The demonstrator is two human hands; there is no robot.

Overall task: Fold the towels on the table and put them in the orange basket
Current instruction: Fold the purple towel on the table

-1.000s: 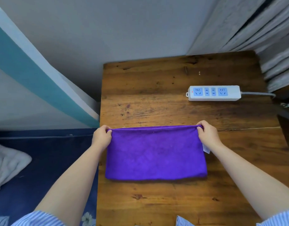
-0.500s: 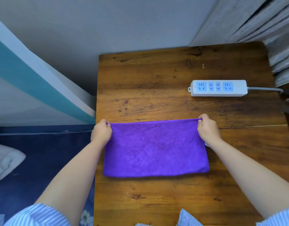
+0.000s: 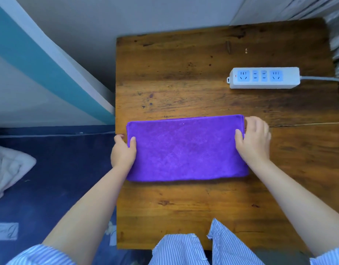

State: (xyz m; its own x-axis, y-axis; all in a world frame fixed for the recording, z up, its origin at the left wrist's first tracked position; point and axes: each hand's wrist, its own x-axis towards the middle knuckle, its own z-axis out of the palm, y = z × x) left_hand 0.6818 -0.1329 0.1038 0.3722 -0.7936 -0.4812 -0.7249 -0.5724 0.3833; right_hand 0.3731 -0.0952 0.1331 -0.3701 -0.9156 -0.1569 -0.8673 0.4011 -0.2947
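A purple towel (image 3: pixel 186 148), folded into a long rectangle, lies flat on the wooden table (image 3: pixel 203 203). My left hand (image 3: pixel 122 152) grips its left short edge, thumb on top and fingers curled under the side. At the right short edge my right hand (image 3: pixel 253 139) holds the towel, thumb on the cloth and fingers curled beside the edge. No orange basket is in view.
A white power strip (image 3: pixel 264 77) with blue sockets lies at the table's back right, its cable running off to the right. White cloth (image 3: pixel 8 167) lies on the dark blue floor at the left. A wall panel stands beside the table's left edge.
Both hands left the towel's far corners and slid down to the middle of its short side edges. The towel now lies flat.
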